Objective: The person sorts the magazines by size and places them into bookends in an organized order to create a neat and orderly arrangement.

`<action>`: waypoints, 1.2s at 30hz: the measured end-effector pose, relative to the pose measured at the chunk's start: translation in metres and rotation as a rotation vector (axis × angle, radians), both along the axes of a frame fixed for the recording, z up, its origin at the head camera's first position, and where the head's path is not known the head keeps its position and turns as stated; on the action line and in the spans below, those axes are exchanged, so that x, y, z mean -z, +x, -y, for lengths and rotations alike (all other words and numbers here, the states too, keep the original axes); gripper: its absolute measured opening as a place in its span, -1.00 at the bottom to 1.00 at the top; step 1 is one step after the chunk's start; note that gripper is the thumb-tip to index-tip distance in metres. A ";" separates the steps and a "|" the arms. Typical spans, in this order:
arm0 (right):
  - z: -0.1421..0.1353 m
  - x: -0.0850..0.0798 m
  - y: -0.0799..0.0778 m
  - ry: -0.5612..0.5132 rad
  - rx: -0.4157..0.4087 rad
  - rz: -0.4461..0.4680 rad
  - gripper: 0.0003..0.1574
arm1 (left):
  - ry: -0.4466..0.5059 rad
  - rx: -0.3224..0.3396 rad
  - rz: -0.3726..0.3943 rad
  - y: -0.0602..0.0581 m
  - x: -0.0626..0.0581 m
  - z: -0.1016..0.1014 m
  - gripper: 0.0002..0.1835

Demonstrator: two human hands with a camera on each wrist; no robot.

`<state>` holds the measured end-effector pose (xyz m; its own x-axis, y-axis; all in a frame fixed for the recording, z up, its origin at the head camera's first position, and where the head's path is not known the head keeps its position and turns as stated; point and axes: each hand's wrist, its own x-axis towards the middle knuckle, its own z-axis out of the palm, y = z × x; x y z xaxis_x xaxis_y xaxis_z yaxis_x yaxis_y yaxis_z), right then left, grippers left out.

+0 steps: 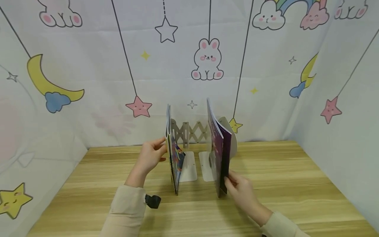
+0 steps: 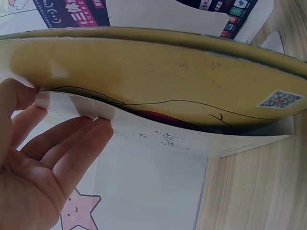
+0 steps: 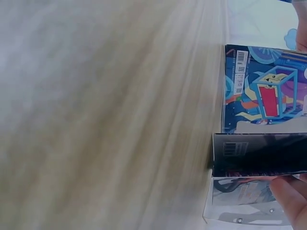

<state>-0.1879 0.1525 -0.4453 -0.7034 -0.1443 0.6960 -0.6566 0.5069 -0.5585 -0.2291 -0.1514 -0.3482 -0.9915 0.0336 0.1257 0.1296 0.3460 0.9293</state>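
Note:
A metal expandable bookend with a criss-cross lattice stands at the back of the table. On its left, thin books stand upright; in the left wrist view one shows a yellow cover beside a white panel. My left hand pinches the near edge of this white panel, thumb and fingertips at its rim. On the right stand thin purple-covered books, their covers slightly spread apart. My right hand grips the lower edge of the dark purple book; its other fingers are partly hidden.
White base plates of the bookend lie flat between the two groups of books. Its rounded right end plate rises beyond the purple books. Wood-grain table surrounds it, and a printed cloth hangs behind. A black strap is by the left sleeve.

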 end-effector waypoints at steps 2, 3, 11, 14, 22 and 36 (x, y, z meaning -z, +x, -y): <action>0.001 -0.001 0.002 0.016 -0.006 0.016 -0.61 | -0.003 -0.001 0.000 0.001 0.000 0.000 -0.51; 0.001 -0.001 0.002 0.021 -0.008 0.025 -0.61 | -0.004 0.000 0.000 0.002 -0.001 0.000 -0.51; 0.000 -0.009 0.005 0.073 -0.088 0.049 -0.57 | -0.006 0.007 0.015 0.004 -0.006 0.000 -0.51; -0.002 -0.013 0.005 0.090 -0.128 0.108 -0.52 | -0.010 0.010 0.013 0.004 -0.007 0.002 -0.50; -0.009 -0.015 0.007 0.147 -0.201 0.111 -0.42 | -0.013 0.019 0.013 0.006 -0.007 0.003 -0.50; -0.016 -0.022 0.004 0.152 -0.099 -0.053 -0.51 | -0.039 0.030 0.029 0.003 -0.007 0.000 -0.50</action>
<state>-0.1836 0.1683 -0.4231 -0.6437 -0.3171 0.6965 -0.7336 0.5147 -0.4437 -0.2257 -0.1515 -0.3416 -0.9931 0.0679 0.0954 0.1142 0.3782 0.9186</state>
